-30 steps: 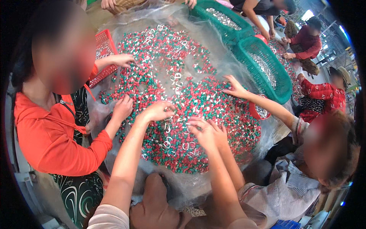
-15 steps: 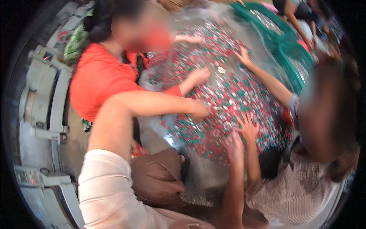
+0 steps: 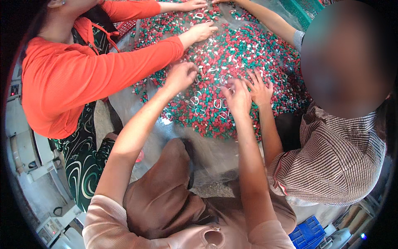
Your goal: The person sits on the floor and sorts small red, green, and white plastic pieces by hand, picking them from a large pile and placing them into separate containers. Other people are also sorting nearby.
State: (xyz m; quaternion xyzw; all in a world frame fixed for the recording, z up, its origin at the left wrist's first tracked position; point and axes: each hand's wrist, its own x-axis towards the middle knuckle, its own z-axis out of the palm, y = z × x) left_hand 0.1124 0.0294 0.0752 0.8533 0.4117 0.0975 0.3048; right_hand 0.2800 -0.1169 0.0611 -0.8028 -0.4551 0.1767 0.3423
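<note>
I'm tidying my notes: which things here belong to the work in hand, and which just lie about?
Apparently in the work:
small red, green and white pieces
pale loops
clear sheet
probably red basket, green basket

Apparently aside:
blue crate
grey equipment

Six hands (image 3: 180, 78); two co-workers (image 3: 331, 151); small pieces (image 3: 253, 56) past counting.

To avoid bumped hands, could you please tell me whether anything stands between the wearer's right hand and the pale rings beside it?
Nothing visible blocks the right hand from the pale rings; a co-worker's hand is on its other side.
</note>
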